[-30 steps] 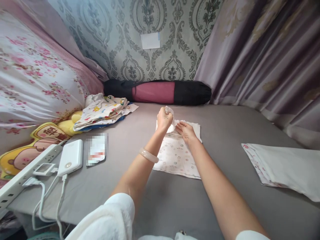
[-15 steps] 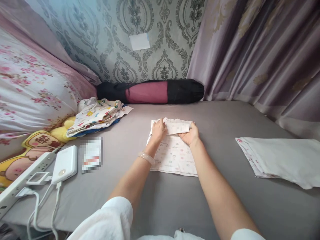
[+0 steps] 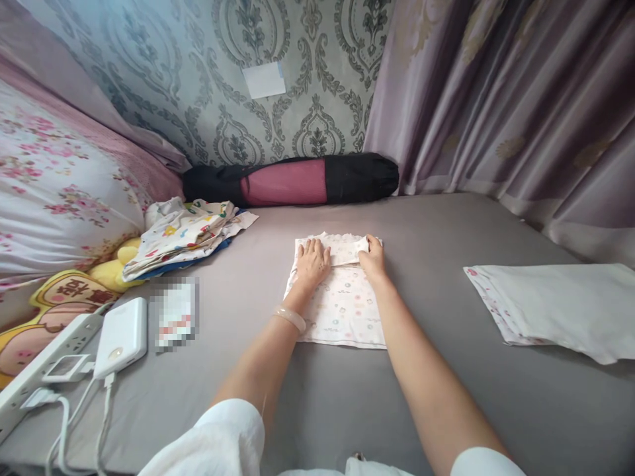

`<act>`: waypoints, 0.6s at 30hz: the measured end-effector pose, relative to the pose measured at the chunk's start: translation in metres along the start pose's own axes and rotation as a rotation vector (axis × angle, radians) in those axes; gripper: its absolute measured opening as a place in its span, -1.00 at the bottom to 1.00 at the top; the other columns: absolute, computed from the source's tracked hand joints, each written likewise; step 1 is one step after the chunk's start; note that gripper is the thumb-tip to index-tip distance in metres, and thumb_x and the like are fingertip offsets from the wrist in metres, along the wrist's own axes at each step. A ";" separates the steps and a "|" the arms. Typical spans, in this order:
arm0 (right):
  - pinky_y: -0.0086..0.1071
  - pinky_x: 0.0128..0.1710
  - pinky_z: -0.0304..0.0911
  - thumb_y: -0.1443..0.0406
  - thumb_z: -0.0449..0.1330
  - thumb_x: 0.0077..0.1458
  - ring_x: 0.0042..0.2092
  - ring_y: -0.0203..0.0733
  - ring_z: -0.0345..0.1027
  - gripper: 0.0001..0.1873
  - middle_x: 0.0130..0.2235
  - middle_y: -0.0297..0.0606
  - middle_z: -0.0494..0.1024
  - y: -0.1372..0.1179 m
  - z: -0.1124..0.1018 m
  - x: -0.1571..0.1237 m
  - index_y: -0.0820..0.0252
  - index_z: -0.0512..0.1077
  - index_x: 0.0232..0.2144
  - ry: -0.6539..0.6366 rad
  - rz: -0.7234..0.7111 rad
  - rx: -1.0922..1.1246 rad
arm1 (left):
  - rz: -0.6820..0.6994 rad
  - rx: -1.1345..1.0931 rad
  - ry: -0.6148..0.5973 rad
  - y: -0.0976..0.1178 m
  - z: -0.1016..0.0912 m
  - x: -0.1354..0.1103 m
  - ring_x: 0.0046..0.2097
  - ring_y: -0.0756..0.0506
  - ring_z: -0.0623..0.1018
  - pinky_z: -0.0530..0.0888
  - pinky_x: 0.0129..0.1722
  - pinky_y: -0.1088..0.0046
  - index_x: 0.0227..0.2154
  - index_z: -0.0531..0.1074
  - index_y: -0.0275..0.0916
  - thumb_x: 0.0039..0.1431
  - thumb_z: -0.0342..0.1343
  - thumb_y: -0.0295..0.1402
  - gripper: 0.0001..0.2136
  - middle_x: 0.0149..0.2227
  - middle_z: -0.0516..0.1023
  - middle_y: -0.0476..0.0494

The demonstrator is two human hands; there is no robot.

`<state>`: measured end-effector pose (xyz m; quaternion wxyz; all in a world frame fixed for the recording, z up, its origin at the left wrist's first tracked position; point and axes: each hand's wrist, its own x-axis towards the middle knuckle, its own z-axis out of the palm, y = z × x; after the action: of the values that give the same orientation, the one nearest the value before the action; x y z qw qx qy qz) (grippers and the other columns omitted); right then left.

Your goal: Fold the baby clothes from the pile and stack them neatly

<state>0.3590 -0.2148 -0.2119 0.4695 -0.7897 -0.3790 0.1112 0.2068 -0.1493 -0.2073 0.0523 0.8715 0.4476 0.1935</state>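
A pale printed garment (image 3: 347, 311), perhaps a small shirt, lies flat on the grey sheet in front of me. Part of it is folded over along its far side. My left hand (image 3: 312, 261) rests palm down with fingers spread on the far left of the folded part. At the far right, my right hand (image 3: 373, 258) pinches the folded part between thumb and fingers. The cloth under both hands is hidden.
Folded white cloth (image 3: 555, 311) lies to the right. At the left are a clothes pile (image 3: 183, 235), a yellow cushion (image 3: 64, 294), a white power bank (image 3: 122, 337) with cables and a power strip (image 3: 74, 340). A black and pink roll bag (image 3: 288, 182) lies along the wall.
My left hand has flattened from a curled grip onto the cloth. My right hand has moved slightly left and now pinches the folded part's right end from above. The view has shifted a little.
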 end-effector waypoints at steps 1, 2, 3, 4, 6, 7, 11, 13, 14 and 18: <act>-0.16 0.21 0.12 0.50 -0.08 -0.01 0.22 -0.06 0.22 -0.25 0.20 0.11 0.33 -0.002 -0.002 -0.002 0.45 0.09 0.28 0.036 -0.005 -0.085 | 0.025 0.012 0.028 0.001 -0.001 -0.002 0.33 -0.24 0.19 0.01 0.33 0.07 0.21 0.21 -0.41 0.38 -0.28 -0.22 -0.51 0.26 0.29 -0.41; -0.16 0.25 0.05 0.51 -0.10 0.02 0.28 -0.07 0.11 -0.27 0.26 0.12 0.24 -0.004 -0.003 -0.005 0.47 0.07 0.29 0.068 -0.025 -0.155 | 0.060 0.022 0.054 0.003 -0.002 -0.004 0.34 -0.23 0.18 0.00 0.33 0.08 0.21 0.22 -0.41 0.38 -0.29 -0.22 -0.51 0.26 0.28 -0.40; -0.16 0.29 -0.03 0.51 -0.12 0.06 0.33 -0.08 0.00 -0.30 0.30 0.10 0.16 -0.007 -0.004 -0.009 0.47 0.07 0.29 0.083 -0.070 -0.223 | 0.103 0.030 0.071 0.003 -0.003 -0.005 0.34 -0.23 0.17 -0.01 0.34 0.10 0.21 0.22 -0.41 0.38 -0.29 -0.22 -0.51 0.27 0.28 -0.39; -0.15 0.31 -0.11 0.50 -0.14 0.11 0.36 -0.09 -0.10 -0.33 0.34 0.07 0.10 -0.011 -0.004 -0.013 0.46 0.09 0.29 0.071 -0.147 -0.301 | 0.147 0.036 0.080 0.004 -0.003 -0.006 0.34 -0.22 0.17 -0.02 0.34 0.11 0.21 0.23 -0.40 0.38 -0.30 -0.23 -0.51 0.27 0.27 -0.37; -0.12 0.35 -0.27 0.45 -0.17 0.20 0.39 -0.09 -0.22 -0.41 0.36 -0.04 0.07 -0.017 -0.001 -0.022 0.39 0.16 0.27 -0.025 -0.311 -0.432 | 0.205 0.052 0.067 0.004 -0.002 -0.007 0.34 -0.21 0.16 -0.05 0.35 0.12 0.22 0.23 -0.38 0.38 -0.31 -0.26 -0.52 0.28 0.27 -0.33; -0.09 0.35 -0.34 0.40 -0.17 0.25 0.39 -0.09 -0.24 -0.44 0.36 -0.09 0.09 -0.020 0.001 -0.027 0.34 0.19 0.26 -0.094 -0.367 -0.477 | 0.213 0.060 0.045 0.003 -0.001 -0.006 0.35 -0.21 0.15 -0.06 0.35 0.10 0.23 0.23 -0.36 0.38 -0.31 -0.27 -0.52 0.28 0.27 -0.31; -0.04 0.35 -0.40 0.26 -0.21 0.32 0.39 -0.07 -0.20 -0.43 0.36 -0.18 0.10 -0.026 0.013 -0.039 0.28 0.15 0.30 -0.290 -0.367 -0.580 | 0.179 0.086 -0.129 -0.002 0.003 -0.001 0.36 -0.26 0.12 -0.03 0.33 -0.02 0.28 0.17 -0.25 0.36 -0.28 -0.29 -0.52 0.32 0.19 -0.23; -0.04 0.35 -0.40 0.25 -0.22 0.32 0.38 -0.08 -0.19 -0.42 0.37 -0.20 0.06 -0.027 0.016 -0.041 0.29 0.10 0.32 -0.314 -0.331 -0.612 | 0.173 0.092 -0.188 -0.003 0.003 0.001 0.36 -0.27 0.11 0.00 0.32 -0.03 0.30 0.14 -0.25 0.36 -0.29 -0.28 -0.51 0.34 0.15 -0.23; -0.05 0.35 -0.41 0.25 -0.23 0.32 0.39 -0.08 -0.19 -0.41 0.37 -0.21 0.05 -0.028 0.017 -0.041 0.29 0.09 0.33 -0.317 -0.326 -0.624 | 0.176 0.092 -0.198 -0.003 0.003 0.001 0.36 -0.27 0.11 0.01 0.32 -0.02 0.30 0.13 -0.26 0.37 -0.29 -0.27 -0.51 0.35 0.14 -0.24; -0.08 0.35 -0.43 0.25 -0.25 0.32 0.39 -0.11 -0.20 -0.40 0.38 -0.22 0.03 -0.029 0.015 -0.041 0.30 0.09 0.33 -0.313 -0.317 -0.632 | 0.144 0.079 -0.129 -0.001 0.001 -0.002 0.36 -0.26 0.12 0.02 0.32 0.01 0.27 0.19 -0.29 0.37 -0.31 -0.25 -0.51 0.33 0.18 -0.28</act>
<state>0.3090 -0.2256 -0.2036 0.1509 -0.8004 -0.5791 0.0340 0.2052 -0.1497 -0.2087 0.0327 0.9135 0.3867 0.1224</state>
